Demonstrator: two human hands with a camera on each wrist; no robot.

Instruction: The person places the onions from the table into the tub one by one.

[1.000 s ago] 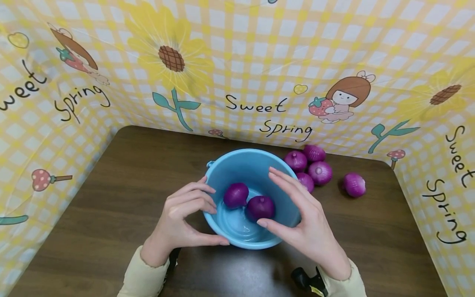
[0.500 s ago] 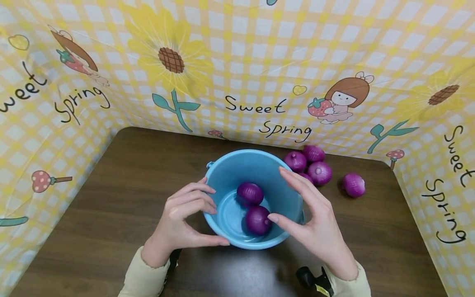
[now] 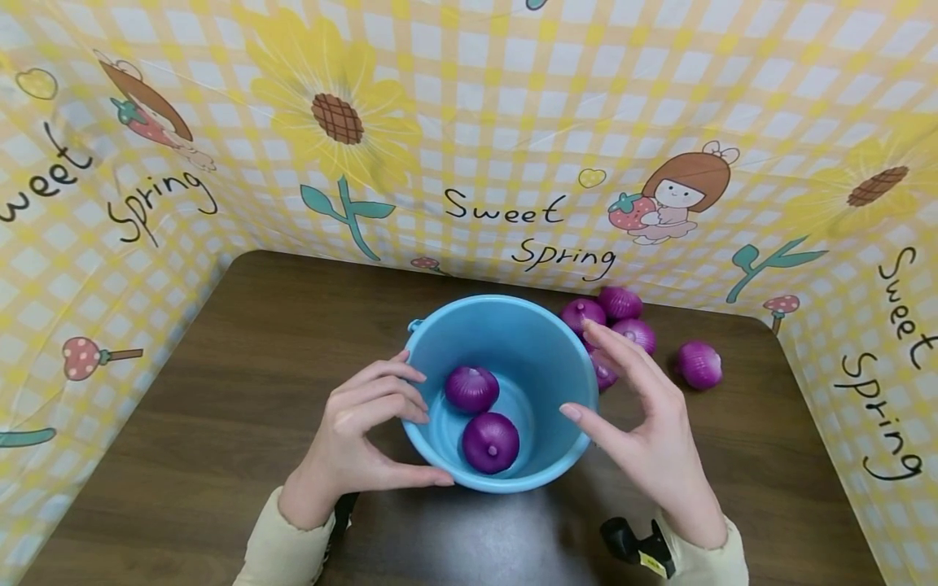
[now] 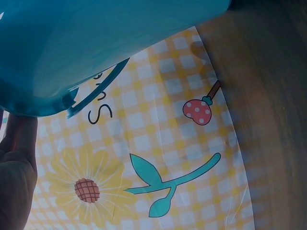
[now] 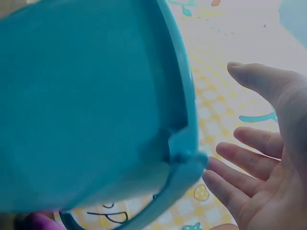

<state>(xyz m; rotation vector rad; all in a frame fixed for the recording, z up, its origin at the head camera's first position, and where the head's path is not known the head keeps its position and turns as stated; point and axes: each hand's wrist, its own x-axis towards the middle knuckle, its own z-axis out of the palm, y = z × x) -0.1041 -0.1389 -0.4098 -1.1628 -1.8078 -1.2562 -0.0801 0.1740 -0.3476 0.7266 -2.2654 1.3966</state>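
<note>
Your left hand [image 3: 370,427] grips the smooth blue bucket [image 3: 538,366]; your right hand [image 3: 652,431] spreads wide, empty. Inside: two glossy purple onions [image 3: 490,443].

Brown table [image 3: 256,350], blue bucket [image 3: 506,334], five purple onions [image 3: 699,365]

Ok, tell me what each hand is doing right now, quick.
Left hand: holding the blue bucket at its rim.
Right hand: open, holding nothing.
</note>
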